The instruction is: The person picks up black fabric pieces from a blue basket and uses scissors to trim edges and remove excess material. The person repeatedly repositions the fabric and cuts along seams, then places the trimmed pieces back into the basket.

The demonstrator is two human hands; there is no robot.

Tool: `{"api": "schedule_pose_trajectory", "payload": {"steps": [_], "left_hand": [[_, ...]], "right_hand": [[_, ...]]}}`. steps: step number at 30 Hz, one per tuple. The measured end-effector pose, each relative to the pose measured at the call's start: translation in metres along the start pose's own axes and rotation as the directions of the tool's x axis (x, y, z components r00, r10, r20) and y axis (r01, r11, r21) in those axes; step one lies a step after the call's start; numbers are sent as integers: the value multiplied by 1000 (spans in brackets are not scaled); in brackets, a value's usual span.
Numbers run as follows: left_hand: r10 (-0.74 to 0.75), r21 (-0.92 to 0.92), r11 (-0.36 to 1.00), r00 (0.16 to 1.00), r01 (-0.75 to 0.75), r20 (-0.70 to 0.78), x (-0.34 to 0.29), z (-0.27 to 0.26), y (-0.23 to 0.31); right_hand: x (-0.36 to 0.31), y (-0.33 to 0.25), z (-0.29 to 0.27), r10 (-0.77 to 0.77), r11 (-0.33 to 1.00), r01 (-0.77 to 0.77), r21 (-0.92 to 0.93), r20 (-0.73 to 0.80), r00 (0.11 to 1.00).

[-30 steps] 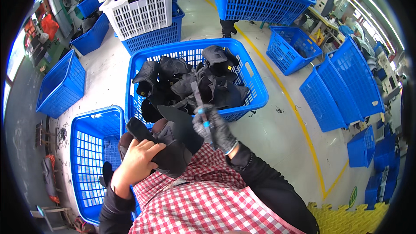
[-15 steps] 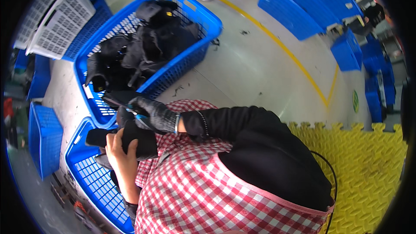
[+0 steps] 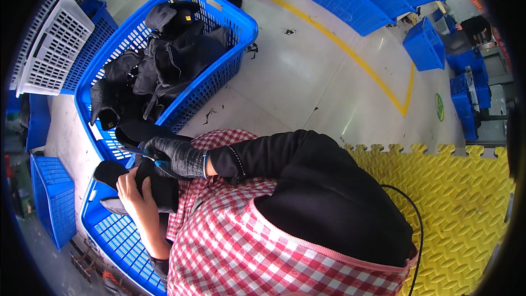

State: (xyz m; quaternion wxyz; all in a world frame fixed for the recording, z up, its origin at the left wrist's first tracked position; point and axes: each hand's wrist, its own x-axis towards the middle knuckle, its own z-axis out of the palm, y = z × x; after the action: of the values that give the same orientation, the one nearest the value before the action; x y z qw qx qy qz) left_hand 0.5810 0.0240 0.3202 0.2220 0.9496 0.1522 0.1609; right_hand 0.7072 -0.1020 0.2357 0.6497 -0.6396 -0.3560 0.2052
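Fingers of our left hand are bent over a black piece, the thumb set apart from them, so it is gripped between the two. Our gloved right hand has its fingers wrapped round a tool; how firmly, we cannot tell.

We take the full basket as landmark. To its right stretches the floor, and well beyond, toward the lower right, lies a yellow mat. Inside the full basket is a dark heap. We see a white basket to its left and a second basket just below it. Our checked apron is below it too, farther right.

Our black piece is just below the full basket's near end, beside the apron. Its long axis lies nearly level, crosswise to us: the rounded, narrow end points left and a little up, the broader end right, toward the apron. Between it and the full basket, the tool's blade points left and slightly up; whether it touches the piece, we cannot tell.
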Motion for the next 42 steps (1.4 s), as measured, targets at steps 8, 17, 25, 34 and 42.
{"api": "schedule_pose_trajectory", "payload": {"steps": [8, 17, 25, 34, 42], "left_hand": [[-160, -303, 946, 980, 118, -120, -24, -30, -49], [-158, -677, 727, 987, 112, -7, -60, -49, -136], [-148, -870, 469, 985, 153, 93, -71, -39, -136], [-78, -854, 514, 996, 79, 45, -75, -31, -129], [-53, -774, 628, 996, 87, 69, -75, -35, -130]], "right_hand": [[-2, -32, 16, 360, 427, -503, 752, 369, 857], [-25, -33, 87, 228, 964, -256, 64, 289, 930], [-46, -26, 72, 372, 916, -402, 16, 344, 862], [-57, -13, 75, 321, 934, -357, -1, 438, 839], [-59, -18, 79, 305, 931, -364, 31, 480, 822]]}}
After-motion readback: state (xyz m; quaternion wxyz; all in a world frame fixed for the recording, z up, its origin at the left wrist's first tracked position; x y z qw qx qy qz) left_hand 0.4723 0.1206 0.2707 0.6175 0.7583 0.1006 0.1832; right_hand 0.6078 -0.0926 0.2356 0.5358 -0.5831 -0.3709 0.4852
